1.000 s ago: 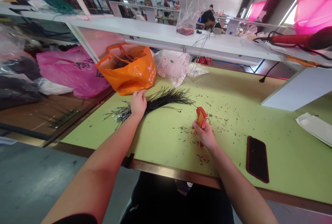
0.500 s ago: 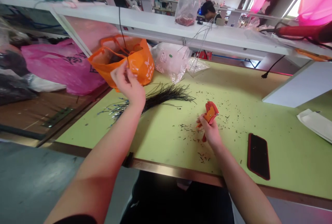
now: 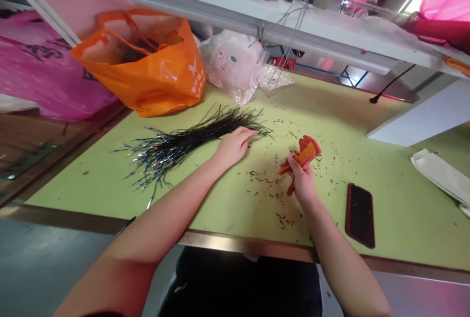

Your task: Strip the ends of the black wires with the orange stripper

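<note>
My left hand (image 3: 235, 148) is at the right end of a long bundle of thin black wires (image 3: 198, 135), its fingers bent close together at the wire tips. Whatever may be between those fingers is too small to make out. Blue and silver ends fan out at the bundle's left side. Wrapped round the handles of a red and orange hand tool (image 3: 306, 154) is my right hand (image 3: 301, 180), which holds it above the green tabletop (image 3: 220, 204). Small dark clippings (image 3: 264, 180) lie scattered around the tool.
An orange bag (image 3: 147, 82) and a clear plastic bag (image 3: 235, 64) stand behind the wires. A phone (image 3: 360, 215) lies right of my right hand, with white paper (image 3: 440, 175) beyond. A white shelf (image 3: 205, 3) crosses the back.
My left hand has come down from in front of the orange bag to the right end of the wire bundle. The view has tilted down; the tool is still in my right hand.
</note>
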The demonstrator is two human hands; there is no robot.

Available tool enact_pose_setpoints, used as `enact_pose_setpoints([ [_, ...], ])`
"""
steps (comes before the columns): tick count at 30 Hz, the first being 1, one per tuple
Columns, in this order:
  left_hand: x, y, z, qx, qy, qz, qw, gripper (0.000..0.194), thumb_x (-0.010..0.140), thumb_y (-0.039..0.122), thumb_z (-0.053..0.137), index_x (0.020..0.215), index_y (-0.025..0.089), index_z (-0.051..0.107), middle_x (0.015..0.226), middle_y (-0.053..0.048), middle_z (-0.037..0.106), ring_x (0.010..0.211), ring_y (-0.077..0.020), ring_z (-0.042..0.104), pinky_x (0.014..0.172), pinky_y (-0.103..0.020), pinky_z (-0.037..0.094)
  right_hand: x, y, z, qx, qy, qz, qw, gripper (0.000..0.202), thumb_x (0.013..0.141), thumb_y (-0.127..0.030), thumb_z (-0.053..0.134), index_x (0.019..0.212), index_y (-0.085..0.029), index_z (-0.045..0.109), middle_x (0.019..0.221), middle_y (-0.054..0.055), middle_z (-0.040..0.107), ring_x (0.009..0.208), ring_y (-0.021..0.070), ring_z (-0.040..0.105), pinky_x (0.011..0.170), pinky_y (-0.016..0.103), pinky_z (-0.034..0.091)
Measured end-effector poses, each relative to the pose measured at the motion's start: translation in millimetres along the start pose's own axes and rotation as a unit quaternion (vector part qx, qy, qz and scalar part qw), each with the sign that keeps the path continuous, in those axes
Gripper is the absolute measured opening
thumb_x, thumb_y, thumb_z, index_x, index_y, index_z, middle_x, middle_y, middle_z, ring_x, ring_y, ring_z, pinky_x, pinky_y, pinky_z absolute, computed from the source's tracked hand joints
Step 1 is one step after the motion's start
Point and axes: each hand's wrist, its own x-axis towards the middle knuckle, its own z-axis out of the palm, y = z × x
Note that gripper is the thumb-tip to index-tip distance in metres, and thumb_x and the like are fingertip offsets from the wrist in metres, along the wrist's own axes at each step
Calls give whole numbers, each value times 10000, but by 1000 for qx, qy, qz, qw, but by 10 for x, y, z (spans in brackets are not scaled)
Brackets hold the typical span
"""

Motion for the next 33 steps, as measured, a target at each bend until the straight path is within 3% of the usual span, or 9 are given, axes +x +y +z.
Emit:
enact_pose_setpoints([
  [3,-32,178,-153,-44,163,36,985,336,1082,233,486,1272,235,762,1179,-81,745,1022,-193,708,895,-328,591,24,-45,-27,24,15,-2,1000,266,902,-505,734,941,-256,648,927,64,696,891,250,687,787,404,611],
  [5,-69,326,-231,-64,207,60,974,306,1092,249,492,1238,237,761,1132,-75,753,1007,-187,706,873,-324,591,40,-84,-38,53,24,1,998,283,885,-510,748,986,-260,662,954,65,704,886,243,694,778,396,612],
  [8,-128,499,-260,-79,106,111,985,319,1089,232,482,1264,261,748,1137,-60,764,1009,-181,719,873,-319,595,58,-132,-35,111,24,14,993,339,867,-518,763,1080,-268,684,995,59,713,862,222,699,810,398,612],
  [10,-157,550,-233,-74,2,138,988,364,1070,198,467,1302,271,738,1177,-60,764,997,-179,729,839,-299,592,66,-154,-26,152,25,12,988,322,851,-481,779,1074,-270,683,928,36,685,813,206,676,836,406,612],
  [12,-175,554,-197,-57,-61,134,987,412,1041,172,457,1332,272,730,1221,-69,759,951,-178,733,785,-285,582,76,-168,-23,185,34,6,982,264,818,-404,790,1015,-274,672,826,10,626,771,204,639,855,420,614],
  [15,-190,518,-171,-33,-60,88,994,438,1004,169,460,1332,265,733,1249,-75,757,819,-167,712,755,-295,575,103,-180,-44,217,34,10,975,212,784,-344,748,958,-280,644,747,-8,551,755,217,607,880,447,611],
  [19,-188,475,-197,-25,-33,38,998,418,993,193,471,1285,282,757,1250,-57,766,726,-161,681,756,-311,578,148,-202,-109,225,5,17,974,222,800,-389,687,982,-286,614,767,-12,530,751,215,599,909,465,600],
  [28,-172,464,-159,29,-105,25,994,384,1021,252,478,1288,262,754,1184,-61,797,746,-203,721,689,-333,565,149,-230,-141,251,-51,46,965,230,783,-362,780,908,-270,609,818,-1,608,773,208,630,846,435,619],
  [33,-233,629,-38,-13,-119,51,992,380,1085,385,470,1327,233,721,1244,-97,797,963,-259,786,839,-389,633,50,-103,6,196,-155,91,964,280,776,-441,846,869,-233,684,832,29,668,777,213,660,830,437,622],
])
